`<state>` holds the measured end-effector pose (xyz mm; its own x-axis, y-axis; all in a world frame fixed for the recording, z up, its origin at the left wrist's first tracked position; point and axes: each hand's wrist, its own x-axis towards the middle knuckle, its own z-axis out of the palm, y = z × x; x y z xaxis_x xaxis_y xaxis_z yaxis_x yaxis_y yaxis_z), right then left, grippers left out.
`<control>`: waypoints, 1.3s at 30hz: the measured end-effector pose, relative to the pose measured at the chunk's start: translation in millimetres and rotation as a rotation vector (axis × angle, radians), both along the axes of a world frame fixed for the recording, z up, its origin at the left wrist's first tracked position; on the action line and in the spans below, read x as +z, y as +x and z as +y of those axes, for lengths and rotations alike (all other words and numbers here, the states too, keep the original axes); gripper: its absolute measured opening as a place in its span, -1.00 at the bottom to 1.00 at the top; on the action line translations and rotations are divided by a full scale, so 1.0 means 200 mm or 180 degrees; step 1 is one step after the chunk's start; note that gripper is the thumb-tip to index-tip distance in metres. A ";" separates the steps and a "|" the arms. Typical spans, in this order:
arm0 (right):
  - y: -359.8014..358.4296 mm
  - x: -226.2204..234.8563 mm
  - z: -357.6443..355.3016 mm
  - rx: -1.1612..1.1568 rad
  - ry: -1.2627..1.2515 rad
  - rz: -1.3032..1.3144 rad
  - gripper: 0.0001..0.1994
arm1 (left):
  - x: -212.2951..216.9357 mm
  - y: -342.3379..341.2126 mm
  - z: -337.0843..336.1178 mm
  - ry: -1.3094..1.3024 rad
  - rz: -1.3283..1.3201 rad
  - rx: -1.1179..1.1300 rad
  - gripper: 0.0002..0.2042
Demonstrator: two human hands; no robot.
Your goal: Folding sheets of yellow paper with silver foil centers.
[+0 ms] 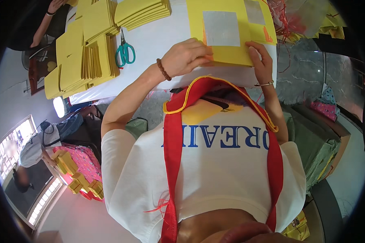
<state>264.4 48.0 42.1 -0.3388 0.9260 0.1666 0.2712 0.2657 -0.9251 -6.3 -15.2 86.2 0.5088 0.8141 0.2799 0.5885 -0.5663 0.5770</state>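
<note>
Yellow paper sheets (pixel 227 54), the top one bearing a silver square (pixel 221 28), lie in front of me at the table's near edge. My left hand (pixel 186 56) is closed on their near left corner, fingers bent and pressed together. At the near right corner my right hand (pixel 261 60) is closed on the paper, its fingers curled over the edge. Another yellow sheet with a silver patch (pixel 254 11) and an orange mark sits to the right, partly under the front one. Teal-handled scissors (pixel 125 52) rest beyond my left forearm.
Stacks of folded yellow paper (pixel 75 56) cover the table's left side, with another fanned stack (pixel 144 14) farther back. Clear plastic and red string (pixel 288 18) are at the far right. A green wrapped bundle (pixel 312 141) stands to my right. Another person's arm (pixel 42 28) shows at the far left.
</note>
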 end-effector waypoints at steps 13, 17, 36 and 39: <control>-0.03 0.05 0.00 -0.0065 -0.0287 0.0377 -0.62 | 0.03 -0.05 0.08 -0.1741 -0.0711 0.0296 -0.83; -0.02 0.04 0.00 -0.0051 -0.0324 0.0380 -0.61 | 0.03 -0.07 0.11 -0.2051 -0.0787 0.0260 -0.84; 0.01 0.03 0.02 0.0179 -0.0363 0.0417 -0.62 | 0.00 -0.10 0.18 -0.2680 -0.1122 0.0053 -0.85; 0.02 0.02 0.03 0.0371 -0.0212 0.0359 -0.74 | -0.02 -0.10 0.17 -0.2697 -0.1184 0.0159 -0.85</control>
<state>268.6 54.2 46.3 -0.4271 0.8918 0.1492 0.1355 0.2263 -0.9646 -26.0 18.9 82.8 0.4643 0.8400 -0.2806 0.2949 0.1522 0.9433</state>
